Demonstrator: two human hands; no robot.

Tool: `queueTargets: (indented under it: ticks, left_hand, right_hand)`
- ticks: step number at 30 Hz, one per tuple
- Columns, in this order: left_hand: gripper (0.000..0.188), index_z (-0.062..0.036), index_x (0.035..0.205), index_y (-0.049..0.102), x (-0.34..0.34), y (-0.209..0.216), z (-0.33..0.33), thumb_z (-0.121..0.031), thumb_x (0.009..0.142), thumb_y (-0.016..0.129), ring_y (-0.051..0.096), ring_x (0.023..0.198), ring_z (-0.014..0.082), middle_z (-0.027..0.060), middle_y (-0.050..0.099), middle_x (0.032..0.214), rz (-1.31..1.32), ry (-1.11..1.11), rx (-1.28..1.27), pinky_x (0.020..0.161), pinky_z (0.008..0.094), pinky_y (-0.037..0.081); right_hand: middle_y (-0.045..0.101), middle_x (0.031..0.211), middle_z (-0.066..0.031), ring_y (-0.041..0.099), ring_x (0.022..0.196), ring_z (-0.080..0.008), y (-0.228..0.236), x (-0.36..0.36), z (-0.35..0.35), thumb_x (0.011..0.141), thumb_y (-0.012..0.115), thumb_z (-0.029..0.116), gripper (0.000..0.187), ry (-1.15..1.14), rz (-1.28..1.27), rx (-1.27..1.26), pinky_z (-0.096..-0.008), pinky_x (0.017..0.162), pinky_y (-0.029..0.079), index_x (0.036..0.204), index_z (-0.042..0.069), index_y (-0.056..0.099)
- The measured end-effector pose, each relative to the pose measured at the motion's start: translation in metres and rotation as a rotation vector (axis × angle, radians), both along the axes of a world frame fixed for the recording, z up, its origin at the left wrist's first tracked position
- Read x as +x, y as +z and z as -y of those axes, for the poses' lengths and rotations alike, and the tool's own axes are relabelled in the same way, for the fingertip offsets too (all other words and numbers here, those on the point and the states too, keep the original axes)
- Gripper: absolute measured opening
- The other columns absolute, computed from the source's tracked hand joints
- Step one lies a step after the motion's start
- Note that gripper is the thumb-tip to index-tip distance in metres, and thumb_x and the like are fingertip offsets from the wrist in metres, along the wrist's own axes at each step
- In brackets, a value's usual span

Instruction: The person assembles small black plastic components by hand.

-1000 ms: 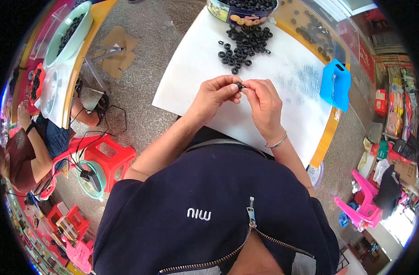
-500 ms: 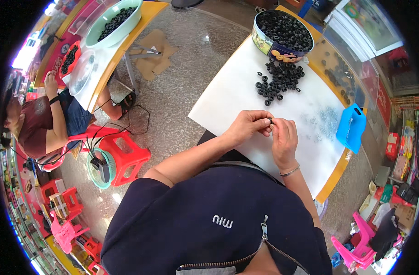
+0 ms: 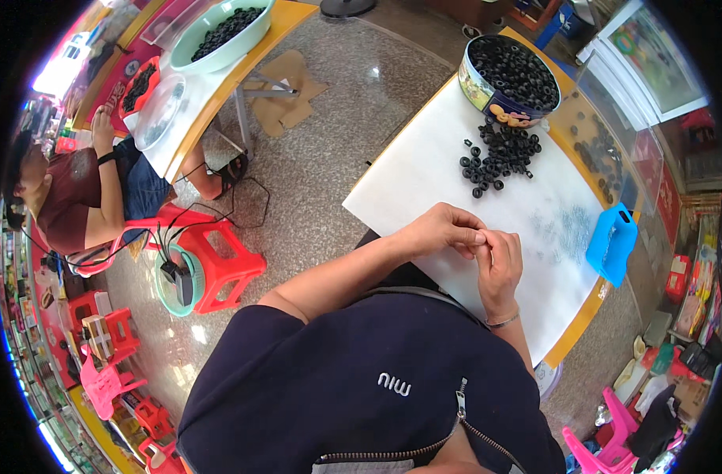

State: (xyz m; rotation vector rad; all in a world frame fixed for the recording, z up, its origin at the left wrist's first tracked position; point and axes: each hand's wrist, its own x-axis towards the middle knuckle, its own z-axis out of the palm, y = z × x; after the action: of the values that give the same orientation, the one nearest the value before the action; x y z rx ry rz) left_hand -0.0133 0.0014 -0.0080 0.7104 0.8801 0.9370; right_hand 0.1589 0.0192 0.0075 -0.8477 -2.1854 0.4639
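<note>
My left hand [image 3: 449, 231] and my right hand [image 3: 500, 265] meet over the near part of a white-covered table [image 3: 412, 182]. Thumbs and forefingers of both are pinched together, fingertip to fingertip. The small black part held between them is now hidden by the fingers; half a second ago a bit of it showed. Beyond my hands lies a loose pile of small black ring-shaped parts [image 3: 499, 158], some with visible holes. Behind the pile stands a round printed tin [image 3: 479, 91], filled with more of the same black parts.
At the table's right edge sits a blue scoop-like tray [image 3: 613, 245], near a bluish speckled patch. A clear plastic sheet or box [image 3: 637, 158] lies beyond it. On the left, a co-worker [image 3: 80, 182] sits at another table with a green basin [image 3: 219, 59] of black parts. A red stool [image 3: 226, 265] stands nearby.
My fingertips have closed closer together, covering the black part that showed between them. The whole view has shifted slightly, so the surroundings sit lower and mostly further right.
</note>
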Motion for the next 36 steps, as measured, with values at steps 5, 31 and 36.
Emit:
queueTargets:
  ticks: [5,31,36]
  left_hand:
    - [0.031,0.0040,0.109,0.064,0.000,-0.003,0.001,-0.019,0.089,0.066,0.064,0.082,0.0125,0.0082,0.067,0.094,0.012,-0.027,0.003,0.075,0.0256,0.054]
    - [0.032,0.0021,0.114,0.062,0.001,0.000,0.000,-0.024,0.095,0.058,0.061,0.083,0.0093,0.0050,0.066,0.095,-0.061,-0.063,0.066,0.074,0.0249,0.052]
    - [0.031,0.0025,0.113,0.063,0.000,0.001,0.001,-0.022,0.094,0.058,0.061,0.084,0.0105,0.0049,0.065,0.096,-0.061,-0.067,0.086,0.077,0.0248,0.051]
  right_hand:
    - [0.060,0.088,-0.0095,0.054,0.076,-0.0262,0.000,0.002,0.002,0.080,0.063,-0.002,0.021,0.006,-0.003,-0.011,-0.0350,0.066,0.045,0.101,0.001,0.062]
    - [0.058,0.086,-0.0100,0.053,0.077,-0.0274,-0.006,-0.001,0.000,0.079,0.061,-0.001,0.019,-0.043,0.059,-0.007,-0.0377,0.069,0.044,0.098,0.002,0.060]
    - [0.058,0.086,-0.0098,0.053,0.077,-0.0274,-0.006,-0.003,0.002,0.079,0.061,-0.001,0.018,-0.051,0.043,0.002,-0.0377,0.068,0.044,0.097,0.002,0.060]
